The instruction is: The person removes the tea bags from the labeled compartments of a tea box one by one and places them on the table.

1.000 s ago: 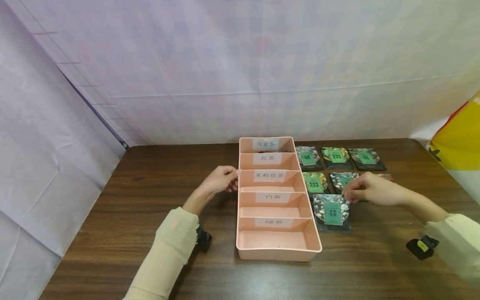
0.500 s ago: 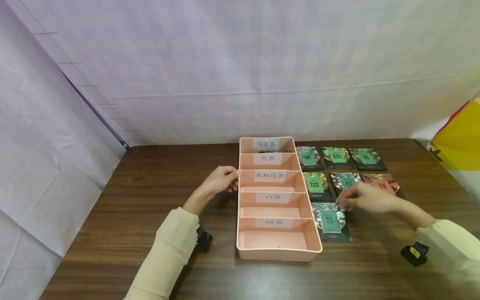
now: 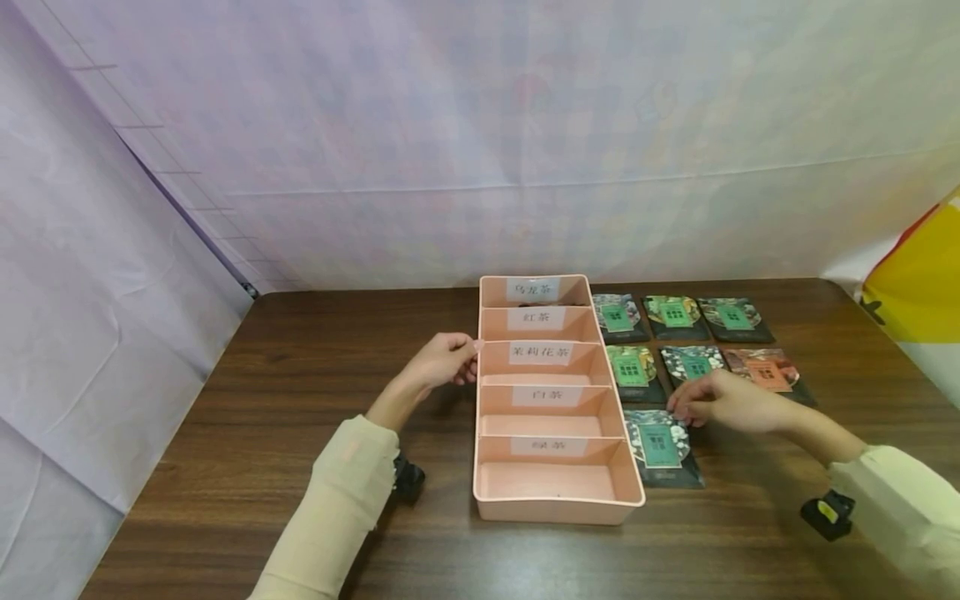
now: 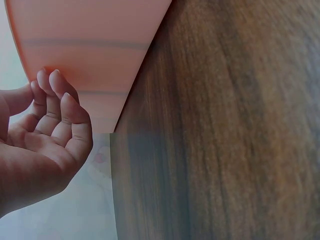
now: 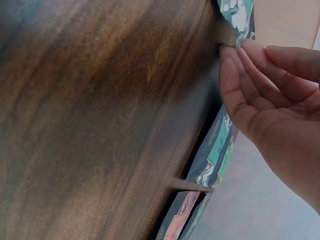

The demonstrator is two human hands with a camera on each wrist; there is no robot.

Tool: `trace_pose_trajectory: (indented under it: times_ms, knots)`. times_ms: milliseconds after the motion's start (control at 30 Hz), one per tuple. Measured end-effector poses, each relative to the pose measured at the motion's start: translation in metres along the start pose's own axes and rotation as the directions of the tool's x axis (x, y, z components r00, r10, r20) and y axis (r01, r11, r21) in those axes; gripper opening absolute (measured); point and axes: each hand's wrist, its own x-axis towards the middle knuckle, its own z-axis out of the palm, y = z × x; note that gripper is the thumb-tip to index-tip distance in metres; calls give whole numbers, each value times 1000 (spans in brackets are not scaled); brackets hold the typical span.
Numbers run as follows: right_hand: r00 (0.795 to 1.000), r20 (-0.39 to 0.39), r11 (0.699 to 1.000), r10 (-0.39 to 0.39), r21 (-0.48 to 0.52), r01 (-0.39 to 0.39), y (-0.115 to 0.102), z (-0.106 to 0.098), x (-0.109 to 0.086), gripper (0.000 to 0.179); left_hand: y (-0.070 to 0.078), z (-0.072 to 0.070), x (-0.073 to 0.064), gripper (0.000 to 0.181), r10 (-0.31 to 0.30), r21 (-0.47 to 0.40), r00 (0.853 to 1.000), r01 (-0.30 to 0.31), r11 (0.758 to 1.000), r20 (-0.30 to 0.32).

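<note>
A pink divided box (image 3: 555, 511) with paper labels on its compartments stands lengthwise on the table. At its left rim, my left hand (image 3: 442, 360) pinches the edge between thumb and fingers; the left wrist view shows those fingers (image 4: 55, 82) bent against the outer wall. To the right of the box lies a dark tea packet (image 3: 660, 446) with a green label and white flowers. My right hand (image 3: 731, 402) pinches its upper right corner. In the right wrist view the packet's corner (image 5: 237, 22) sits at the fingertips, and the packet's far part is out of frame.
Further tea packets lie in two rows right of the box, mostly green-labelled (image 3: 675, 312), one orange-labelled (image 3: 767, 371). Something dark (image 3: 551, 305) shows low in the box's back compartment. Behind the wooden table (image 3: 315, 358) hangs a pale cloth (image 3: 450, 167).
My right hand has drawn the flowered packet toward the near side and slightly left, laying it flatter on the table beside the box. The left hand has stayed at the rim.
</note>
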Motion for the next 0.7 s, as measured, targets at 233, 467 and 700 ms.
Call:
trace_pose_trajectory:
  times_ms: [233,467,700]
  knots:
    - [1000,-4,1000,22,-5,-22,0,0,0,16,2,0,-1,28,-4,-8,1000,4,1000,0]
    - [1000,-10,1000,18,-17,-18,-3,-2,-2,16,3,0,-2,29,-1,-1,1000,1,1000,3]
    - [999,-34,998,-36,-43,34,-6,-5,-1,14,4,0,-3,29,-2,7,1000,2,1000,1]
